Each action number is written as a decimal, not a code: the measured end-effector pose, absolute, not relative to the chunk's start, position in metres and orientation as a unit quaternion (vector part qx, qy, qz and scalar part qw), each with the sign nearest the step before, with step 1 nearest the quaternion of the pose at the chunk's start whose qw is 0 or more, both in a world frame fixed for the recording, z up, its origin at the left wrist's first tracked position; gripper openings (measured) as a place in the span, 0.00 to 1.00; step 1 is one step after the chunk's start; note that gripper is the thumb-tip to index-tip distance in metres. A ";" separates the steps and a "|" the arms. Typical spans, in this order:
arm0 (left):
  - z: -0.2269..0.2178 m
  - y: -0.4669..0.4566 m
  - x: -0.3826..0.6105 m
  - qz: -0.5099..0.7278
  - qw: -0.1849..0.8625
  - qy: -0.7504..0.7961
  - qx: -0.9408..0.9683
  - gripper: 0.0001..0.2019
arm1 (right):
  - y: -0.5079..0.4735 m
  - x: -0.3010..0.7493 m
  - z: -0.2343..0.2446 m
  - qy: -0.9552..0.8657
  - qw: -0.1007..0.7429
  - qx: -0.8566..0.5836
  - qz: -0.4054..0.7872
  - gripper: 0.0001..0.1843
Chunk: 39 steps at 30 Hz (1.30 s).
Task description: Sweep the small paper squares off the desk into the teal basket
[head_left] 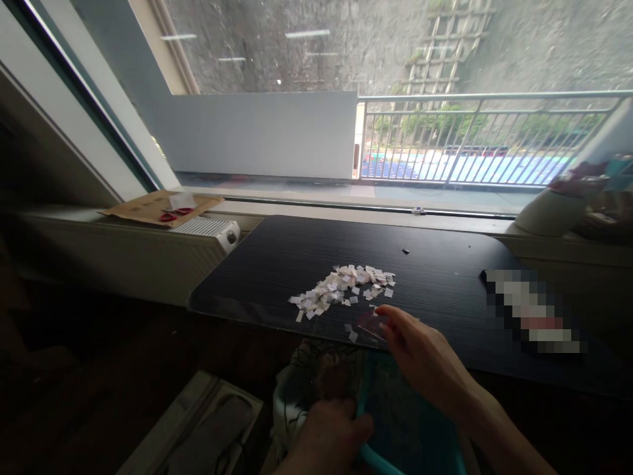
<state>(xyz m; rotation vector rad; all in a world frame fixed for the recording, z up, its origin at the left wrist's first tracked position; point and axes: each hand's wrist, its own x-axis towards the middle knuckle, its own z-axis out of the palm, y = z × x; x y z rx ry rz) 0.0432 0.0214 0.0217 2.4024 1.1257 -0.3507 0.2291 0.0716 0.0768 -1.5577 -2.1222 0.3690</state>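
Small white paper scraps (pixel 336 287) lie in a loose heap on the black table (pixel 430 264). My right hand (pixel 420 346) reaches over the near edge, just right of the heap. Its fingers are closed on a thin, see-through card-like piece (pixel 372 323) that touches the tabletop; a few scraps lie beside it. Below the table edge, my left hand (pixel 331 425) grips the rim of a blue plastic bin (pixel 383 458) with its fingers wrapped over. Shadow hides most of what is inside the bin.
Left of the table are a radiator (pixel 210 227) and a brown envelope (pixel 133 206) with red-handled scissors (pixel 177 214). A dark, blurred-out object (pixel 534 313) lies at the table's right. A bag (pixel 287 396) and a box (pixel 198 422) stand below.
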 end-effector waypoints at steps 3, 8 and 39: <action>0.024 0.018 0.048 -0.122 0.205 0.419 0.876 0.15 | 0.066 0.228 0.078 -0.773 0.236 -0.574 0.129 0.17; 0.023 0.019 0.048 -0.116 0.216 0.426 0.871 0.15 | 0.065 0.220 0.081 -0.799 0.241 -0.523 0.173 0.17; 0.015 0.026 0.044 -0.120 0.237 0.457 0.849 0.14 | 0.105 0.256 0.080 -0.716 0.214 -0.646 0.159 0.18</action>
